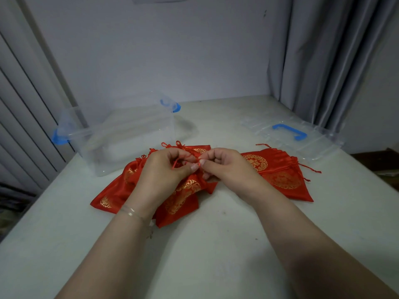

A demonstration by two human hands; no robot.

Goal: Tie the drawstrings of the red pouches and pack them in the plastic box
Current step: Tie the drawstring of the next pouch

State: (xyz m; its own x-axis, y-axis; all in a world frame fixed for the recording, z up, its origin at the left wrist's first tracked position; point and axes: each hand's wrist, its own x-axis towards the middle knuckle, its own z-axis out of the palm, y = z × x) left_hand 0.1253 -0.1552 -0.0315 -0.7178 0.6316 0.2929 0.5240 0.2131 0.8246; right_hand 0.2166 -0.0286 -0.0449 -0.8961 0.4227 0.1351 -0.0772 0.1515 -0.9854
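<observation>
Several red satin pouches with gold prints lie in the middle of the white table. One pouch (185, 190) hangs between my hands, lifted at its gathered neck. My left hand (166, 169) pinches a loop of its red drawstring (183, 158). My right hand (222, 165) pinches the other strand right beside the left thumb. More pouches (112, 193) spread out under my left wrist. Another pile of pouches (280, 171) lies to the right of my right hand. The clear plastic box (129, 134) with blue latches stands open behind the pouches on the left.
The box's clear lid (302, 137) with a blue handle lies flat at the back right of the table. A grey curtain (323, 61) hangs at the right, a wall runs behind the table, and the table's left edge drops off near the box.
</observation>
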